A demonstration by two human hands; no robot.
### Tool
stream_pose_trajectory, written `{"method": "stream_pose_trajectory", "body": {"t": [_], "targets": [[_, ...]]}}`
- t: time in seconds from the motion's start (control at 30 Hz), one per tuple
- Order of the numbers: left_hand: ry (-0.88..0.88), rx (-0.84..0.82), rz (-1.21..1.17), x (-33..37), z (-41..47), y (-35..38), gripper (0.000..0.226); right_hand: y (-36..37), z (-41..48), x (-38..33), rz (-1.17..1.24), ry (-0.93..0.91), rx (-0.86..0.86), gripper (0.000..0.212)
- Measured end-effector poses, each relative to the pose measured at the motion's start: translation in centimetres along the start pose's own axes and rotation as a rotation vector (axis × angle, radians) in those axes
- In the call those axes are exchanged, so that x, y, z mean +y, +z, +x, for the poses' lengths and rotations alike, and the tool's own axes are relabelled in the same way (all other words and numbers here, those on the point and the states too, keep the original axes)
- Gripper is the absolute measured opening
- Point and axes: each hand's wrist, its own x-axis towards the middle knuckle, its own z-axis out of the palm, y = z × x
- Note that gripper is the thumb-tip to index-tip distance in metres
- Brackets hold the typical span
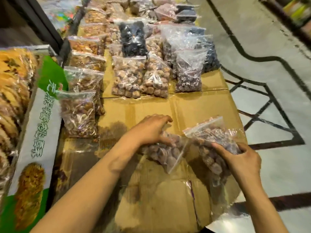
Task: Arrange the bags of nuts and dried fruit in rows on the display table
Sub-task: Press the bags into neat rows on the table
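Near the display table's (193,106) right edge, the left hand (151,130) is gripping one bag (170,153) and the right hand (239,158) another bag (213,135), with the rows (139,78) ending just ahead.

Both forearms extended forward. Left hand (151,130) palm down, fingers curled, gripping; right hand (242,158) thumb pinching.

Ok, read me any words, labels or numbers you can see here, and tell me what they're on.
Box side: a row of green Chinese characters, sideways and too blurred to read.
Box flap: white characters, also too blurred.
Bags: no labels visible.
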Motion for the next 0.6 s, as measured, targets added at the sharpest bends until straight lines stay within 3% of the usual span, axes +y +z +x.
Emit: {"method": "stream_pose_trajectory", "body": {"t": [0.13, 0.27, 0.47, 0.6], "targets": [[-0.114, -0.215, 0.311, 0.3, 0.7, 0.6, 0.09, -1.3, 0.1, 1.2, 0.005, 0.044, 0.016, 0.08], [-0.286, -0.317, 0.358, 0.0, -0.3, 0.9, 0.09, -1.4, -0.2, 0.9, 0.031, 0.042, 0.003, 0.073], [-0.412, 0.074, -0.092, -1.6, -4.3, 3.3, 0.079, -0.2, -1.9, -0.4, 0.08, -0.008, -0.047, 0.06], [-0.547, 0.345, -0.548, -3.3, -5.7, 3.2, 0.093, 2.2, -2.5, -2.2, 0.209, 0.074, -0.042, 0.055]]}}
